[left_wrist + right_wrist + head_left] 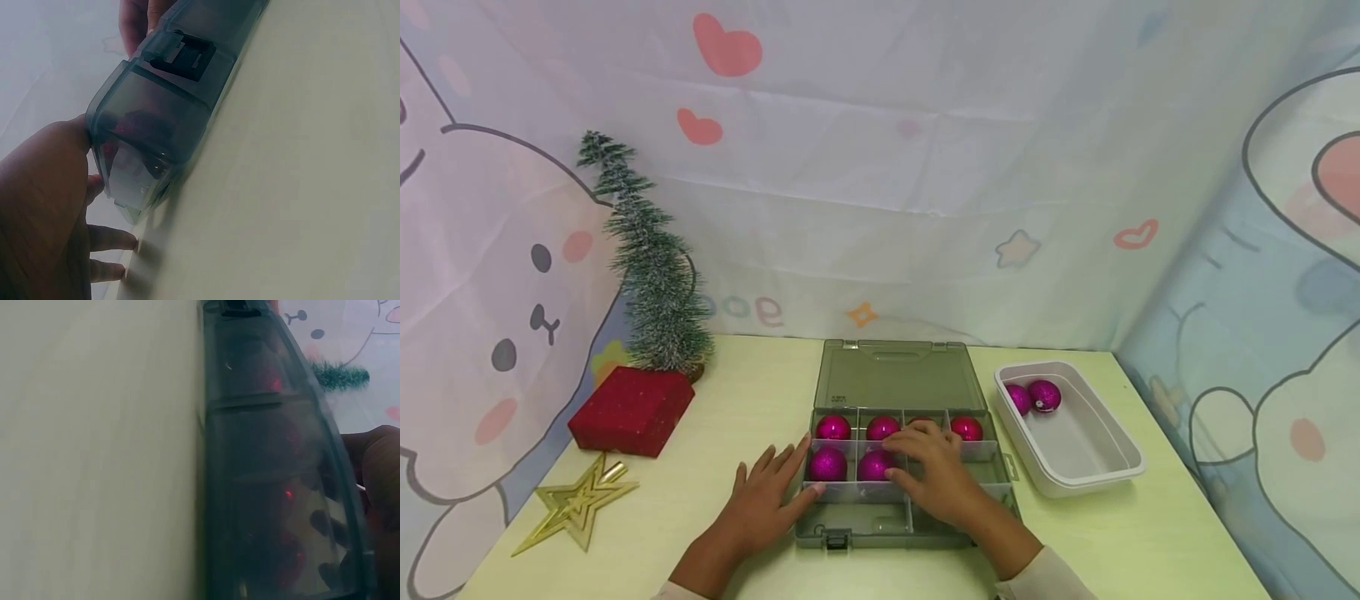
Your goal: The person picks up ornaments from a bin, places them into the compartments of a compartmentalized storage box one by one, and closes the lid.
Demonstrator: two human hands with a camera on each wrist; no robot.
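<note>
On the left, a cloth wall shows a white cartoon animal. In front of it, on the near left of the tabletop, a gold star lies flat. Just past the star sits a red box. A little green tree with frosty tips stands behind the red box and leans left at the top.

Next comes the left hand. Its fingers are stretched out and spread, and it touches the left side of a see-through plastic box with little rooms. The lid is open at the far side.

In the far row, a shiny pink ball is on the left, another pink ball is second, and a redder ball is on the right. The right hand hides most of the third room. In the middle row sit two sparkly purple balls, side by side.

The right hand is over the box with bent fingers. Its thumb is right by the second purple ball; I can't tell if it grips it.

On the right, a white tub has two more purple balls at its far left.
</note>
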